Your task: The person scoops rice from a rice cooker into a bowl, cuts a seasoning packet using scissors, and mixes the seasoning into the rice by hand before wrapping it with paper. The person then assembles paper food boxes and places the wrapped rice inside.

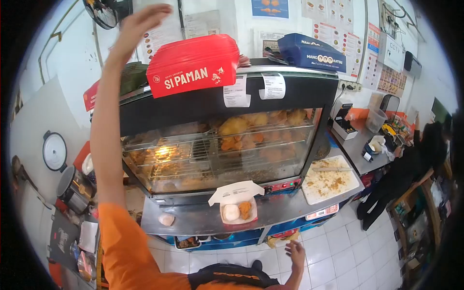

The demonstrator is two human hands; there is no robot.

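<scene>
My left hand (pixel 147 18) is raised high at the upper left with its fingers stretched out, holding nothing. Below and right of it, a stack of red folded boxes (pixel 191 67) stands on top of the glass warming cabinet (pixel 232 108). My right hand (pixel 296 252) hangs low in front of the counter, fingers apart and empty. On the steel counter (pixel 191 217) sits an open paper food box (pixel 239 221), its lid tipped back. Inside are a white mound of rice (pixel 231 211) and a piece of fried chicken (pixel 245 209). A small wrapped bundle (pixel 166 219) lies left of the box.
Fried pieces (pixel 237 125) fill racks behind the cabinet's glass. Blue folded boxes (pixel 311 52) and two paper receipts (pixel 273 86) are at its top. A crumb-covered white cutting board (pixel 331 179) holds a knife (pixel 332 169). At the right, a person in black (pixel 403 166) stands by another counter.
</scene>
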